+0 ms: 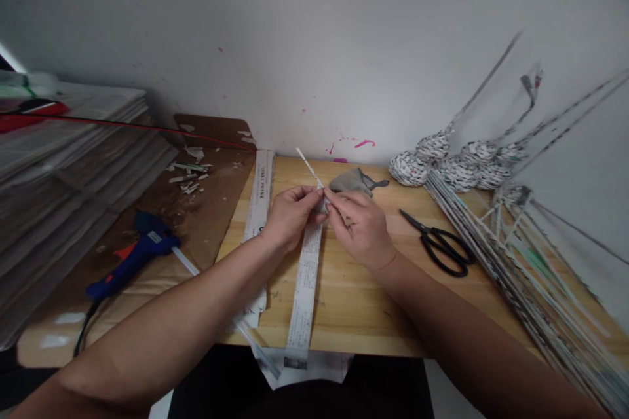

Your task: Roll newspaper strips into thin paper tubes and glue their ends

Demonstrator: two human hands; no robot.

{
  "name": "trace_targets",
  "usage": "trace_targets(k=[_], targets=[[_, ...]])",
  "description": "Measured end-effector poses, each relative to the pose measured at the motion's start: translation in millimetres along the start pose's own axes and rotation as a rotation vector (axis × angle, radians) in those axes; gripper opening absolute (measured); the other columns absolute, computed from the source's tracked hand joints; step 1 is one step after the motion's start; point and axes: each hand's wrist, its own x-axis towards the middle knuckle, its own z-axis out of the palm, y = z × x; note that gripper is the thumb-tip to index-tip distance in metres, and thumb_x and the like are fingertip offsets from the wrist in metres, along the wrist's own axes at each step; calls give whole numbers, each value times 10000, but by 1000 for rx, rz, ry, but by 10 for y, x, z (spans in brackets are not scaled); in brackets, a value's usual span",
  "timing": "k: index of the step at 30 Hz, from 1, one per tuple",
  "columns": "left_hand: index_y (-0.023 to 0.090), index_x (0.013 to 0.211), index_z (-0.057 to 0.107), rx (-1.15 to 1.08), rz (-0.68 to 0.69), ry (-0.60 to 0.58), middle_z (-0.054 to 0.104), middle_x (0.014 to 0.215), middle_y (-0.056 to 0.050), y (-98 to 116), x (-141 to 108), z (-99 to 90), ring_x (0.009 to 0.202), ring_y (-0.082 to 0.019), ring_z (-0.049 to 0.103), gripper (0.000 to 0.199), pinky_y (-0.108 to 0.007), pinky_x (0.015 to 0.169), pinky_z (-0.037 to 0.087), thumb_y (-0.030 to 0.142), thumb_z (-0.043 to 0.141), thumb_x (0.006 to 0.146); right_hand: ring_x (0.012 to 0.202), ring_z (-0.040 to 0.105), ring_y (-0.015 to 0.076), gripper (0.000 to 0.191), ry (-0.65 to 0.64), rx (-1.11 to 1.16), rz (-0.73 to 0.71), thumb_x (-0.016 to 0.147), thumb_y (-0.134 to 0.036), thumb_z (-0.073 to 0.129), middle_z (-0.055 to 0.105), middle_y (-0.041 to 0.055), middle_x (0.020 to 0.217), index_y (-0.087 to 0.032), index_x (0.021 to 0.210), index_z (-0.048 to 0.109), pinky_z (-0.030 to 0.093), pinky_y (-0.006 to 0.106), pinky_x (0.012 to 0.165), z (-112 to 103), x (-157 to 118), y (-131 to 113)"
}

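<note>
Both hands meet over the middle of the wooden table, pinching one newspaper strip (303,294). Its flat lower length runs down toward the table's front edge and hangs slightly past it. Above the fingers, the strip's far end is a thin rolled paper tube (309,165) pointing up and left. My left hand (292,216) is closed on the strip from the left. Opposite it, my right hand (361,226) grips the same spot with thumb and fingertips. Just behind the hands lies a crumpled grey cloth (351,181).
Black-handled scissors (439,242) and a bundle of paper tubes (496,268) lie right. Woven paper gourd shapes (442,160) stand by the wall. Left are newspaper strips (260,200), a blue glue gun (137,252) on cardboard (196,209), and a tall newspaper stack (83,190).
</note>
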Motion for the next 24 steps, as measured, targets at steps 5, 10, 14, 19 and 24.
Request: trace_targets(k=[5, 10, 14, 19, 24], targets=[[134, 728, 701, 5, -29, 18, 641, 743, -25, 41, 16, -20, 619, -98, 575, 224, -205, 539, 514, 297, 806, 615, 1005, 588, 246, 411, -84, -116, -68, 932, -189, 463, 662, 120, 1079, -171, 1328, 570, 492, 426, 931, -18, 12, -23], [127, 692, 698, 4, -35, -2, 628, 682, -28, 75, 29, -45, 601, -114, 576, 186, -239, 548, 531, 278, 784, 625, 1011, 558, 262, 433, -150, -186, -82, 940, -203, 445, 637, 145, 1089, -111, 1354, 533, 481, 431, 934, -41, 11, -66], [129, 714, 697, 2, -44, -53, 650, 714, -34, 98, 33, -61, 633, -121, 596, 211, -241, 568, 540, 295, 799, 632, 1037, 527, 284, 436, -196, -227, -68, 950, -238, 440, 616, 155, 1111, -100, 1355, 524, 472, 464, 933, -55, 13, -104], [132, 705, 671, -1, -55, -5, 609, 678, 5, 88, 57, -77, 574, -80, 553, 277, -188, 509, 501, 332, 836, 607, 1031, 521, 276, 451, -190, -198, -119, 947, -238, 456, 613, 174, 1112, -35, 1343, 523, 474, 435, 942, -45, 19, -102], [140, 741, 670, 20, -40, -11, 584, 671, 12, 80, 78, -93, 568, -77, 532, 293, -188, 510, 493, 365, 819, 629, 993, 578, 235, 369, -84, -35, -106, 928, -220, 504, 665, 130, 1063, -111, 1266, 604, 478, 402, 926, -34, 11, -70]])
